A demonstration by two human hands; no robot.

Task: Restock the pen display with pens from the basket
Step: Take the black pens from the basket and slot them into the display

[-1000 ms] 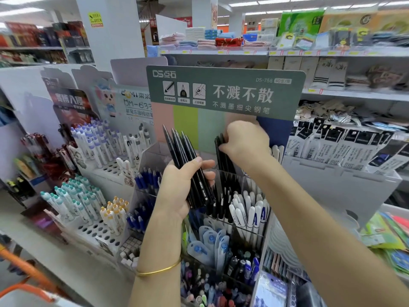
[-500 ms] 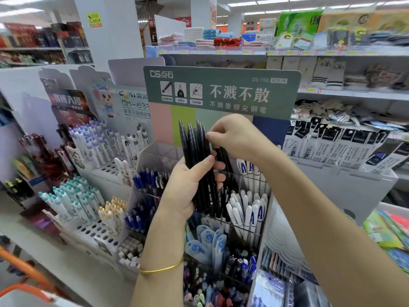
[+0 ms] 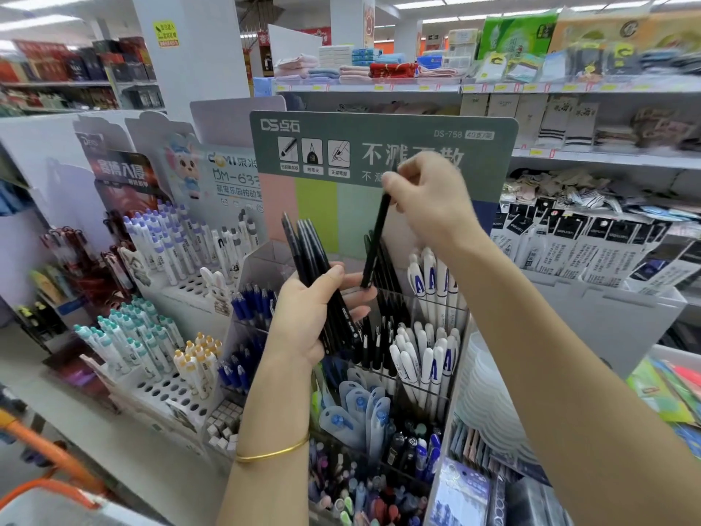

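Fingers (image 3: 390,182) of the right hand (image 3: 428,199) now pinch one black pen (image 3: 373,244), just lifted from the bundle (image 3: 322,282); the left hand (image 3: 311,320) grips the rest. It likely drops into the pen display (image 3: 383,298) next.

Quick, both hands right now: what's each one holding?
Left hand: closed around a bundle of black pens.
Right hand: pinching a single black pen by its top, above the display rack.
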